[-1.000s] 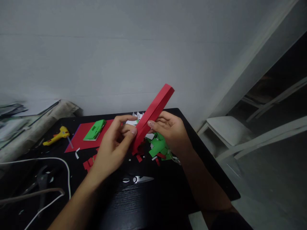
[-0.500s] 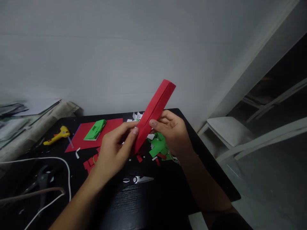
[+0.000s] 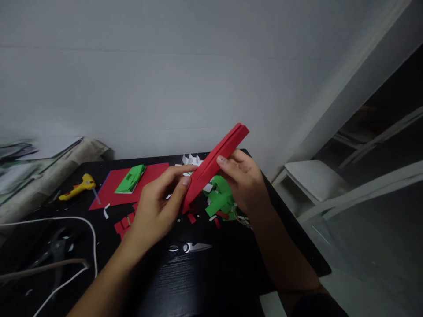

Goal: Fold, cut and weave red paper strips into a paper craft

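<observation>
A long folded strip of red paper (image 3: 211, 163) is held up above the table, slanting from lower left to upper right. A lengthwise seam shows along it. My left hand (image 3: 161, 202) pinches its lower end between thumb and fingers. Farther up, my right hand (image 3: 244, 180) grips it with the thumb on the near face and the fingers behind. Beneath the hands lie green paper scraps (image 3: 221, 200) and small red and white bits. Scissors (image 3: 191, 247) lie on the black table (image 3: 198, 281) nearer to me.
At left are a yellow glue gun (image 3: 79, 187), a red sheet (image 3: 110, 191) bearing a folded green paper piece (image 3: 130, 179), and a white cable (image 3: 94, 237). A wall (image 3: 165, 88) rises behind the table; a white chair (image 3: 313, 180) stands at right.
The strip's upper end has dropped and swung right, so it lies at a flatter slant. My right hand moved slightly right with it; my left hand stayed nearly still.
</observation>
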`<state>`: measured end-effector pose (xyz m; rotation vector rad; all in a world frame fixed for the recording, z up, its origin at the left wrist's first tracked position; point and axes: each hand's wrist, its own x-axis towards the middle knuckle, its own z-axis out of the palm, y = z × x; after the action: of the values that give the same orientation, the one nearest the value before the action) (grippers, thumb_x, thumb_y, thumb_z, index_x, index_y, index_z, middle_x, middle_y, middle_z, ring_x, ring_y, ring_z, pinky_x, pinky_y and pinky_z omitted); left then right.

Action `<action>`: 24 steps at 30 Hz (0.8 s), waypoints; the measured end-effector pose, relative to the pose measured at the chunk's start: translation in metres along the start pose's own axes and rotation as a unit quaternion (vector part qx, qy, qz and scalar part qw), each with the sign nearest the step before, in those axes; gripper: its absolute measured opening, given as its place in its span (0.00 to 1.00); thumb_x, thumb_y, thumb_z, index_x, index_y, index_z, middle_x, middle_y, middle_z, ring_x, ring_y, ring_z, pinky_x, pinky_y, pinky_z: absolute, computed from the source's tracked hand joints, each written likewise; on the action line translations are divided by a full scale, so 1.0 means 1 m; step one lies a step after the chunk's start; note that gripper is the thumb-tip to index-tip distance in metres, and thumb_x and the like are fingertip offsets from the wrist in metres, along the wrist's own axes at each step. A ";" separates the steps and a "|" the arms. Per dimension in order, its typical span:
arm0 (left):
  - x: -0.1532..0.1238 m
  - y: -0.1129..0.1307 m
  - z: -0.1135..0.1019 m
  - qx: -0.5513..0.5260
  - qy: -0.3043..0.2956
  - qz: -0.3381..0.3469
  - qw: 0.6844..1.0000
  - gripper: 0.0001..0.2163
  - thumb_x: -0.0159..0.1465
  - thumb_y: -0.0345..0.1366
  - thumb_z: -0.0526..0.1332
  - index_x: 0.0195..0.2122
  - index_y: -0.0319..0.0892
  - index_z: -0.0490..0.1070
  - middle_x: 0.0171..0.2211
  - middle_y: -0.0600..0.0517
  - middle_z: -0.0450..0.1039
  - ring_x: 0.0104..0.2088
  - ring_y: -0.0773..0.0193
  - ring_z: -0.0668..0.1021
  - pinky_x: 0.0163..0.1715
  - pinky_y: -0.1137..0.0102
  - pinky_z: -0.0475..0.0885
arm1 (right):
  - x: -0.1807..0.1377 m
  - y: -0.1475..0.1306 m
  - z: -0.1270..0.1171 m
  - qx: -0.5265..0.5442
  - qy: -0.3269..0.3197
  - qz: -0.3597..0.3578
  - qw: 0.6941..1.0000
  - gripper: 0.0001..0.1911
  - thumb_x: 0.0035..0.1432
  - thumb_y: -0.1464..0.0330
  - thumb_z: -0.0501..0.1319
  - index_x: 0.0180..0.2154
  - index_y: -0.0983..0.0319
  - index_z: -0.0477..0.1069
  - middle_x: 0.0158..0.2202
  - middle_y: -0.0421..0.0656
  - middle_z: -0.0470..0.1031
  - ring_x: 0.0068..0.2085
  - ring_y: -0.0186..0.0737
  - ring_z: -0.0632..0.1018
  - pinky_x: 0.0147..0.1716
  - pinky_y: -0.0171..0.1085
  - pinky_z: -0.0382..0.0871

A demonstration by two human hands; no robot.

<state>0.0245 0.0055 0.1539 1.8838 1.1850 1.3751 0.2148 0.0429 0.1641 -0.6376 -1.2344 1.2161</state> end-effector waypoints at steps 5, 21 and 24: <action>0.001 0.001 0.000 0.006 -0.008 0.005 1.000 0.13 0.72 0.42 0.62 0.55 0.50 0.77 0.45 0.51 0.81 0.39 0.63 0.81 0.38 0.70 0.76 | 0.000 0.002 0.001 0.029 -0.018 0.012 0.999 0.15 0.55 0.63 0.76 0.45 0.55 0.79 0.53 0.43 0.82 0.56 0.47 0.81 0.62 0.49 0.75; 0.001 0.001 -0.001 0.019 0.042 0.059 0.997 0.20 0.60 0.37 0.75 0.54 0.51 0.78 0.48 0.53 0.82 0.44 0.63 0.83 0.43 0.72 0.79 | 0.001 0.003 -0.003 0.041 -0.114 0.080 0.989 0.16 0.45 0.66 0.80 0.38 0.59 0.83 0.38 0.42 0.86 0.43 0.44 0.85 0.54 0.46 0.79; 0.000 -0.001 -0.002 0.034 0.044 0.070 0.996 0.21 0.60 0.37 0.75 0.55 0.53 0.78 0.47 0.54 0.82 0.44 0.64 0.83 0.44 0.71 0.78 | 0.001 0.000 -0.004 0.022 -0.137 0.091 0.986 0.14 0.49 0.67 0.79 0.40 0.60 0.84 0.39 0.43 0.86 0.45 0.44 0.85 0.53 0.44 0.79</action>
<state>0.0220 0.0058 0.1542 2.0048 1.1763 1.5242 0.2180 0.0444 0.1631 -0.5732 -1.3946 1.5191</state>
